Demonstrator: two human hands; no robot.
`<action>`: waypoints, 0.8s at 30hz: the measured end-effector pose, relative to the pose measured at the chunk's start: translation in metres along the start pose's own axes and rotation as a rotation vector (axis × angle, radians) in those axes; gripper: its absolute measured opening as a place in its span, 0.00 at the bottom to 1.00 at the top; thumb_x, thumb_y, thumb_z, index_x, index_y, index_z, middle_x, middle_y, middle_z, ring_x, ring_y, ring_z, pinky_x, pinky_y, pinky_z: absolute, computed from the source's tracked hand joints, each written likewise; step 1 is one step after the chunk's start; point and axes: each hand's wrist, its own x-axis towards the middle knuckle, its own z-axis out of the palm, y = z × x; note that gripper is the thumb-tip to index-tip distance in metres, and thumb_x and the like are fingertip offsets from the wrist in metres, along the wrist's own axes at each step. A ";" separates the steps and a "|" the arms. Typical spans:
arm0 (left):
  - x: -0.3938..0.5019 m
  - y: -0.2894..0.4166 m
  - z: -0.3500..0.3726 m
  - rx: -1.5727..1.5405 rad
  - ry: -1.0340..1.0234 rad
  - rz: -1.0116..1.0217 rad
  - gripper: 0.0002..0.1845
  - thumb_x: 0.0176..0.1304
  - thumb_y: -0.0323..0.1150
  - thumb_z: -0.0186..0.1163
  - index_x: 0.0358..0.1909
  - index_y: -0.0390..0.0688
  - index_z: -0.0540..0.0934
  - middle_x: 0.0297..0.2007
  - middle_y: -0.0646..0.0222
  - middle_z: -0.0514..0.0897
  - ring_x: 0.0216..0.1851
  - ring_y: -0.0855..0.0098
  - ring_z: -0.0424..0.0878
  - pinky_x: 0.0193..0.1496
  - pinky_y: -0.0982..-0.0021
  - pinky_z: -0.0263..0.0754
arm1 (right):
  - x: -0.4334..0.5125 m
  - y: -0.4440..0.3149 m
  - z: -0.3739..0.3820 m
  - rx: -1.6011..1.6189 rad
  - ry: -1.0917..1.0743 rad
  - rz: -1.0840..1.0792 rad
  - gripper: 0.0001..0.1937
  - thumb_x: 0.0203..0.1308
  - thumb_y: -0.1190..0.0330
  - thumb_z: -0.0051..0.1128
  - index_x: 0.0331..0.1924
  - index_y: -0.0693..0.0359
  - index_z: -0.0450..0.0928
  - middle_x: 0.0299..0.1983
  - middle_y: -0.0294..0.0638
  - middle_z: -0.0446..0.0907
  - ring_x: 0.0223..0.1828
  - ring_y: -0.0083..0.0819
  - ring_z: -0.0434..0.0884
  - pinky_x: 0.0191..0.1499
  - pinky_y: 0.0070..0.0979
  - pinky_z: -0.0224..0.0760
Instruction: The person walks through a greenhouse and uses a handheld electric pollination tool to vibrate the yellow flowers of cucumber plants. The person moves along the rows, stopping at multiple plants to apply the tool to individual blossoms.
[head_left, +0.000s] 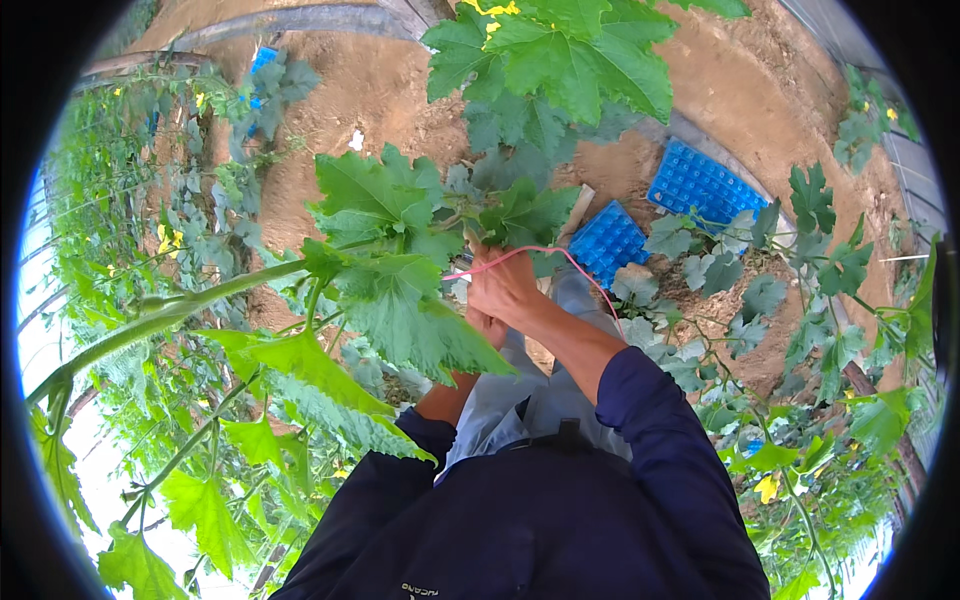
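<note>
My right hand (504, 283) is curled in front of my body, among broad green leaves. A pink string (574, 262) runs across its fingers and loops down past my right forearm. The fingertips are turned away from view. Just below and behind it, my left hand (486, 327) shows only in part, and its fingers are hidden. A small pale, shiny object (461, 268) shows beside the hands; its kind is unclear. Large lobed leaves (409, 307) of a vine cover the left side of my hands. Its thick hairy stem (187, 304) stretches in from the left.
Two blue cell trays (705, 182) (609, 241) lie on the bare soil (375, 97) to the right. More leaves (577, 56) hang ahead at the top. Trellised vines with yellow flowers (169, 238) stand at left, and other vines (742, 330) spread at right.
</note>
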 end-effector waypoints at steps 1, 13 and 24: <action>0.002 0.004 -0.007 0.030 -0.033 0.011 0.31 0.72 0.39 0.59 0.72 0.35 0.69 0.70 0.49 0.72 0.68 0.52 0.73 0.71 0.58 0.66 | 0.002 0.000 0.004 0.021 0.006 0.007 0.27 0.45 0.65 0.64 0.52 0.68 0.79 0.38 0.52 0.86 0.39 0.49 0.87 0.43 0.44 0.78; 0.094 0.006 -0.051 -0.140 0.413 -0.910 0.27 0.63 0.52 0.73 0.47 0.39 0.79 0.42 0.67 0.85 0.39 0.75 0.81 0.37 0.69 0.76 | -0.011 0.042 0.033 1.156 -0.418 0.491 0.18 0.56 0.66 0.62 0.47 0.72 0.81 0.36 0.52 0.85 0.35 0.38 0.87 0.41 0.34 0.79; 0.171 0.008 -0.096 -0.147 0.390 -0.877 0.22 0.62 0.36 0.71 0.54 0.36 0.77 0.43 0.60 0.86 0.35 0.68 0.84 0.33 0.66 0.81 | 0.041 0.028 0.074 1.999 -0.462 0.687 0.19 0.64 0.63 0.54 0.51 0.72 0.79 0.46 0.52 0.88 0.48 0.42 0.91 0.55 0.37 0.84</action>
